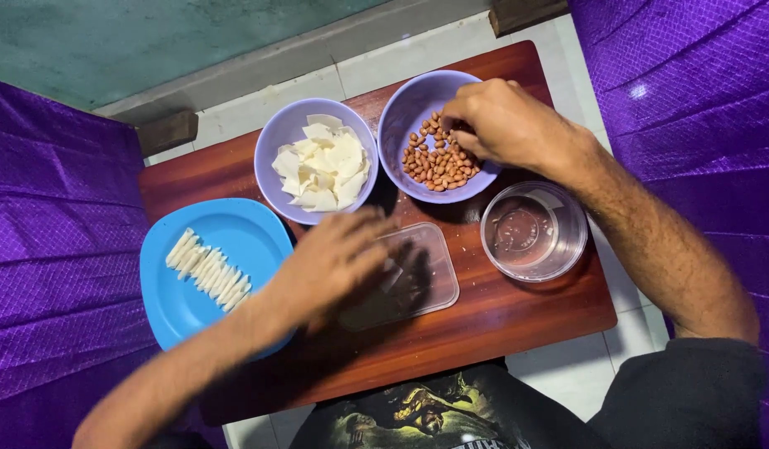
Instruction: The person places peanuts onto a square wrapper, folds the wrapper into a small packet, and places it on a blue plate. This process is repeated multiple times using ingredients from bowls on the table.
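Reaching into the far right bowl (pixel 417 112), the right hand (pixel 505 125) has its fingertips pinched down among the peanuts (pixel 438 162); whether any are held I cannot tell, since the fingers hide the tips. The left hand (pixel 334 262) is blurred, fingers spread loosely over the clear tray (pixel 405 278) at the near middle, holding nothing that shows.

Judging from this, the left hand's quick sweep could knock the light tray or nudge the chip bowl (pixel 318 158) just beyond it. Peanuts pinched loosely could drop onto the counter (pixel 501 320) and roll off its edge. The right forearm passes close above the empty round tub (pixel 534 231) and could tip it.

White sticks (pixel 210 270) lie in a row on the blue plate (pixel 234 241) at the left, which overhangs the counter's left edge. The counter is small, dark red wood, crowded. It stands on a pale tiled floor (pixel 567 374), with purple quilted cushions (pixel 51 249) at both sides and a green wall (pixel 151 41) beyond.
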